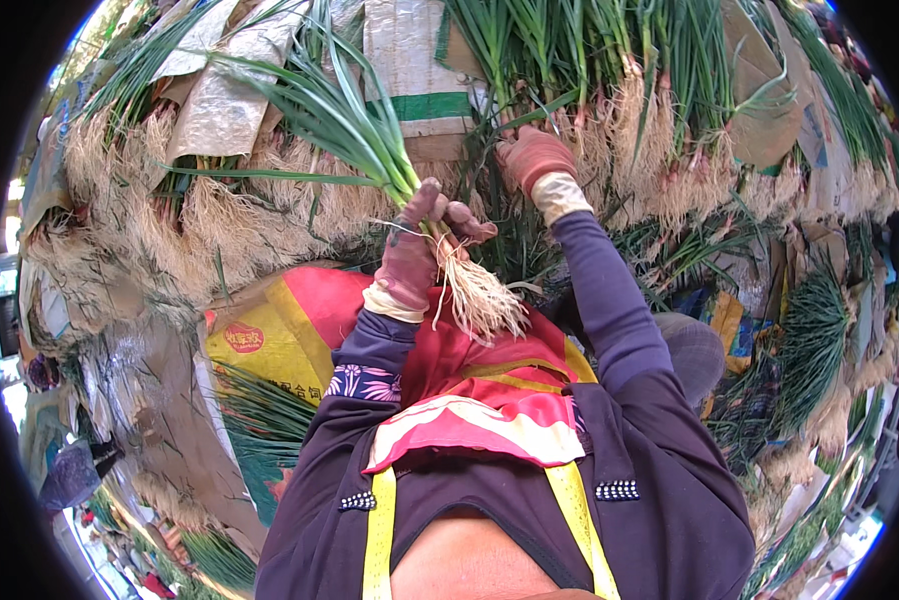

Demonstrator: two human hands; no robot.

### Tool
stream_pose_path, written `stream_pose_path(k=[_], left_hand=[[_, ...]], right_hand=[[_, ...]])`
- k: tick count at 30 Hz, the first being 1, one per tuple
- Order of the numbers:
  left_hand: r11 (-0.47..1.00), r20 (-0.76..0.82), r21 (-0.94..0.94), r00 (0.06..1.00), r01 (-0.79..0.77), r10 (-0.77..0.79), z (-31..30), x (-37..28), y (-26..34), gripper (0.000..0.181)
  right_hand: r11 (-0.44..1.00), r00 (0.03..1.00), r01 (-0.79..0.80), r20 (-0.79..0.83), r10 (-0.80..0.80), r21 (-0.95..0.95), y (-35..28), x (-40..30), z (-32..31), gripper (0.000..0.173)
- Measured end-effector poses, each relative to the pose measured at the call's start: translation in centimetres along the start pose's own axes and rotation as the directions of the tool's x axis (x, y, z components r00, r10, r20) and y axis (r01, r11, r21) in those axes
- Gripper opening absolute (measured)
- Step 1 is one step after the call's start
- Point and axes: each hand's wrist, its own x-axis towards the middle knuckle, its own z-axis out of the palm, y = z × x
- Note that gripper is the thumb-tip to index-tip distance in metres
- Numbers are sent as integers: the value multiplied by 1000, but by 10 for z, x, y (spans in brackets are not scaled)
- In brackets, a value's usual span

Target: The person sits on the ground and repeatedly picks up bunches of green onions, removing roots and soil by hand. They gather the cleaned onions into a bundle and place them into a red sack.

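My gloved left hand (412,247) grips a small bunch of green garlic plants (397,169) by the pale stems. Its long leaves point up and to the left, while the whitish roots (487,304) hang down over a red apron (449,352). Farther out and to the right, my right hand (538,159), in a reddish glove, reaches to the stem bases of the piled green garlic (629,82). Its fingertips are partly hidden among stems and leaves, so I cannot tell whether they hold any.
A long row of root clumps (224,217) crosses in front of me, partly covered by woven sacks (419,67). Loose leaves (689,255) lie below it at right. More green bundles (813,345) rest at the right, and others (262,420) beside my left arm.
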Motion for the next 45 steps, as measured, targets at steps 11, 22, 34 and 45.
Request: stream_pose_path(k=[11, 22, 34, 45], left_hand=[[946, -172, 322, 981, -34, 94, 1, -10, 21, 31], [928, -87, 358, 993, 104, -77, -13, -5, 16, 48], [725, -315, 670, 945, 158, 86, -26, -1, -9, 21], [941, -215, 320, 976, 111, -42, 3, -17, -13, 23]], right_hand=[[701, 825, 424, 75, -560, 573, 42, -6, -36, 16], [523, 683, -260, 537, -494, 812, 5, -88, 0, 17], [848, 914, 390, -38, -404, 360, -6, -73, -9, 48], [671, 667, 706, -533, -521, 227, -19, -89, 15, 25]])
